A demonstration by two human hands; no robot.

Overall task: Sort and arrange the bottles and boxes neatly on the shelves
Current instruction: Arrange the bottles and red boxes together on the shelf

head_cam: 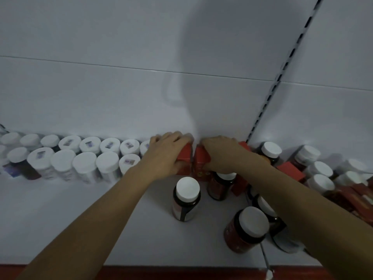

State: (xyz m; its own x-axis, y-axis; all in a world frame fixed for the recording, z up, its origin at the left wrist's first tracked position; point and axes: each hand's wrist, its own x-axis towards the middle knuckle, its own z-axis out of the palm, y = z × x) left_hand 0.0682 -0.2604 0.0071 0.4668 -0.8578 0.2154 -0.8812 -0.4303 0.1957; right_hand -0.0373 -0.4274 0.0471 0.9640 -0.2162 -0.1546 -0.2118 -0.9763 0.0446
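Two red boxes stand side by side against the shelf's back wall. My left hand grips the left red box from above. My right hand grips the right red box, fingers curled over its top. Two rows of white-capped bottles line the back wall to the left. In front of the boxes stand loose dark bottles with white caps: one in the middle, one nearer the shelf front, another partly hidden under my right wrist.
The white shelf has a red front edge. To the right lie more red boxes and white-capped bottles in a jumble. A slotted upright runs up the back wall.
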